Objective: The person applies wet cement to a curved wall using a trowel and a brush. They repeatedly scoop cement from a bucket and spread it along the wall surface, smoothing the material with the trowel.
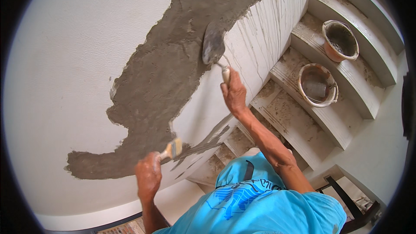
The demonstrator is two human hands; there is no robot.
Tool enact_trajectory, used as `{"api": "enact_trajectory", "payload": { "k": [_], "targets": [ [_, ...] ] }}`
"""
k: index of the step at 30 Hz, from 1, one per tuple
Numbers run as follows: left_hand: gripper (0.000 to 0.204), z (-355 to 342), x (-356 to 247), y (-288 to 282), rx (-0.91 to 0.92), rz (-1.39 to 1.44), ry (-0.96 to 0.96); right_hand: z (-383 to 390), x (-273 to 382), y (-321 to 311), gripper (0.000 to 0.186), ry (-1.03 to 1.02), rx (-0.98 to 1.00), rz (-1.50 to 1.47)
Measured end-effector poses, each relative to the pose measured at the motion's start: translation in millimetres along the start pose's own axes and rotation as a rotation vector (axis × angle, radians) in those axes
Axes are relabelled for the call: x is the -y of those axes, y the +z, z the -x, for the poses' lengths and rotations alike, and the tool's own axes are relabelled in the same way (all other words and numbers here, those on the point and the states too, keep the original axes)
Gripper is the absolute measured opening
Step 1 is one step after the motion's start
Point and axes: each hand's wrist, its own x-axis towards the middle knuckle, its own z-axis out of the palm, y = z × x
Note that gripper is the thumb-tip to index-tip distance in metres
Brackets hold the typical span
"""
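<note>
My right hand [235, 92] grips the pale handle of a trowel [213, 44]. The trowel's rounded metal blade lies against the right-hand edge of a broad band of wet grey mortar [160, 69] on the white wall [69, 73]. Lower and to the left, my left hand [148, 175] is closed round the wooden handle of a flat paintbrush [171, 149]. Its pale bristles point up and right, in front of the band's lower part; whether they touch the wall I cannot tell.
Mortar-spattered stairs [292, 121] climb along the wall to the upper right. Two buckets stand on the steps: one [340, 41] with grey residue inside, another [317, 85] nearer me. Grey drips [273, 21] run down the wall beside the stairs. A dark railing [346, 199] is at lower right.
</note>
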Motion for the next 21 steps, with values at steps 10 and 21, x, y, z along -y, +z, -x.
{"api": "enact_trajectory", "payload": {
  "k": [10, 21],
  "targets": [
    [0.017, 107, 177, 223, 0.460, 0.076, -0.566, 16, 11, -24, 0.058, -0.105, 0.108, -0.019],
    [0.022, 147, 208, 256, 0.593, 0.458, -0.911, 30, 25, -21, 0.055, -0.174, 0.269, 0.135]
  ]
}}
